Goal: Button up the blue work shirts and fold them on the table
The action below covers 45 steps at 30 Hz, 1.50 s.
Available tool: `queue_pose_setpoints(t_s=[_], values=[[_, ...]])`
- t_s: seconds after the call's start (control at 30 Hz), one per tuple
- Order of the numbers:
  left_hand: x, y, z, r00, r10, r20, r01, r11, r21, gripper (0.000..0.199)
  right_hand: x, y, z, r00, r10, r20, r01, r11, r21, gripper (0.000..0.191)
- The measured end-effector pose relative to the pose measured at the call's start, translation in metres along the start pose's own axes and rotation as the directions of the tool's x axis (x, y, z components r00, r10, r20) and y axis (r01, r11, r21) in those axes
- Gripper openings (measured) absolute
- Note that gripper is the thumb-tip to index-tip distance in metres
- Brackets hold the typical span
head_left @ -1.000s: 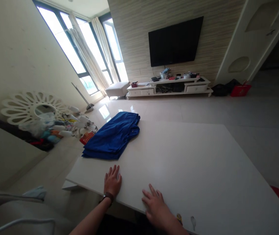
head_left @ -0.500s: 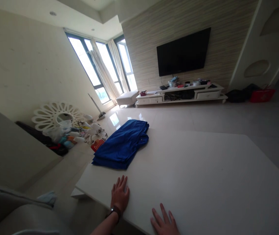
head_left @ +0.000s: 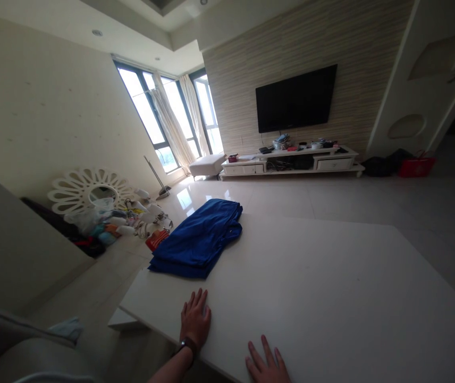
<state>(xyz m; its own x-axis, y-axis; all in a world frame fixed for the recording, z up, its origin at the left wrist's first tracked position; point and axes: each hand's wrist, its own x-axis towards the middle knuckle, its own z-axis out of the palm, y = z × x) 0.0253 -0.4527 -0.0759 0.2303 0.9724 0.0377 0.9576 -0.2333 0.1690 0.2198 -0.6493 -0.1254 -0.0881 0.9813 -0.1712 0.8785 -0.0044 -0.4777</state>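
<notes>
A folded blue cloth (head_left: 197,239) lies on the far left part of the white table (head_left: 311,298). Just short of the cloth, without touching it, my left hand (head_left: 195,322) rests flat on the tabletop near its edge, fingers spread, a dark band on the wrist. My right hand (head_left: 266,364) is at the bottom of the view, also on the table, its fingers apart and partly cut off by the frame. Neither hand holds anything.
Beyond the table stands a low white cabinet (head_left: 291,168) with small items, under a wall television (head_left: 296,99). Left on the floor are a flower-shaped mirror (head_left: 103,196) and piled bags. A grey sofa (head_left: 24,356) is at the lower left; a red bag (head_left: 416,166) sits far right.
The view has tilted slightly upward, showing more ceiling. Both hands and the blue cloth keep their places on the table.
</notes>
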Motion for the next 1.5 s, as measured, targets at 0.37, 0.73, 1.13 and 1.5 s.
queue_pose_setpoints(t_s=[0.37,0.73,1.13,1.5], values=[[0.0,-0.001,0.001,1.0,0.002,-0.014,-0.002,1.0,-0.008,0.06,-0.001,0.004,0.002,1.0,-0.017,0.009,0.017,1.0,-0.021,0.043],[0.003,-0.004,0.006,1.0,-0.005,-0.012,0.005,1.0,-0.004,0.06,-0.002,0.0,-0.004,0.999,-0.053,-0.012,0.053,0.998,-0.039,0.051],[0.003,-0.007,0.009,1.0,-0.011,-0.006,0.011,1.0,-0.018,0.058,-0.011,-0.02,-0.042,0.979,0.021,0.201,-0.011,0.999,-0.05,0.077],[0.002,-0.004,0.005,1.0,0.003,-0.018,-0.003,1.0,-0.009,0.058,-0.025,-0.04,-0.074,0.963,0.066,0.261,-0.058,0.998,-0.037,0.098]])
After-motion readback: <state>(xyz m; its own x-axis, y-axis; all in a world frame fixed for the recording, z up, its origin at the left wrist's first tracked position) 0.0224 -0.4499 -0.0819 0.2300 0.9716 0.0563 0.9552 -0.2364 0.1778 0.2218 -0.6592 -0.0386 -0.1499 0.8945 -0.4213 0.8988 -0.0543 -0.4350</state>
